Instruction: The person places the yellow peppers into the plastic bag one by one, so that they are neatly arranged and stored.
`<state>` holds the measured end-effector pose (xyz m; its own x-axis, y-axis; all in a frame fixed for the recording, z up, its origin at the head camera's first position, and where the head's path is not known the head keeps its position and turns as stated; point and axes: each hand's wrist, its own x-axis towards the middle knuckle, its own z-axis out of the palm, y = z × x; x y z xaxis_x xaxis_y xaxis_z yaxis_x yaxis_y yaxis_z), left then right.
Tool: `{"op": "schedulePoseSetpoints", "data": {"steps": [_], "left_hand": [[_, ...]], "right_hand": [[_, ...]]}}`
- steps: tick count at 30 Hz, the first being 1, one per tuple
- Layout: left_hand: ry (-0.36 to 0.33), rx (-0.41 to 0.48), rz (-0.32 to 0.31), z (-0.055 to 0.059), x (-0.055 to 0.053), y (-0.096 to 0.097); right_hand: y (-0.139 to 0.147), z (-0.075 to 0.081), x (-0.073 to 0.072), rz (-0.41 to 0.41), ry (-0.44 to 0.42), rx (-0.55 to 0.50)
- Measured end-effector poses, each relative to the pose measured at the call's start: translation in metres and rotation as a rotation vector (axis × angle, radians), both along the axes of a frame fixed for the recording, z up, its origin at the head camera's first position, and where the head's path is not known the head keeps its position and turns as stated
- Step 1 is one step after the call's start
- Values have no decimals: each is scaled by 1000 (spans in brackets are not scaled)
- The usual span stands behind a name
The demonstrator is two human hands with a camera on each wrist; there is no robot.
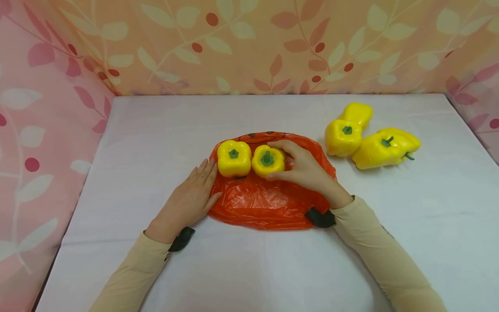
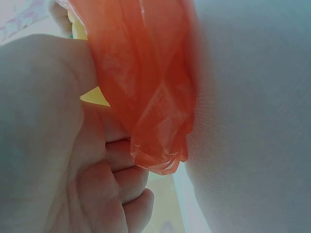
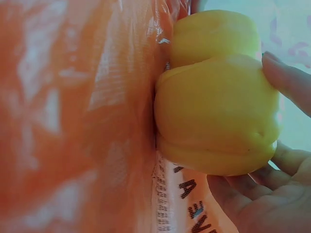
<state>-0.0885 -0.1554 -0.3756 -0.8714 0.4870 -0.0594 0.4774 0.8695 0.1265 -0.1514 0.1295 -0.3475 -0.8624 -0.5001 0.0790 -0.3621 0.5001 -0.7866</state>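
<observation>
A red plastic bag lies spread on the white table, with two yellow bell peppers on it, stems up. My right hand holds the right-hand bell pepper between thumb and fingers; the right wrist view shows fingertips against the sides of this pepper. Close by on its left stands the other bell pepper. My left hand rests at the bag's left edge, fingers extended and nearly straight. In the left wrist view, a fold of the bag overlaps the fingers of that hand.
Several more yellow bell peppers form a group at the back right of the table, one upright and another lying on its side. Patterned curtains border the table at the back and sides.
</observation>
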Motion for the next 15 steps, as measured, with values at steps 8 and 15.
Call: {"op": "schedulePoseSetpoints", "data": {"steps": [8,15], "left_hand": [[0,6,0,-1,0,-1],[5,10,-6,-2,-1,-1]], "right_hand": [[3,-3,-4,40,-6,43],[6,1,-4,4,-79,123]]}}
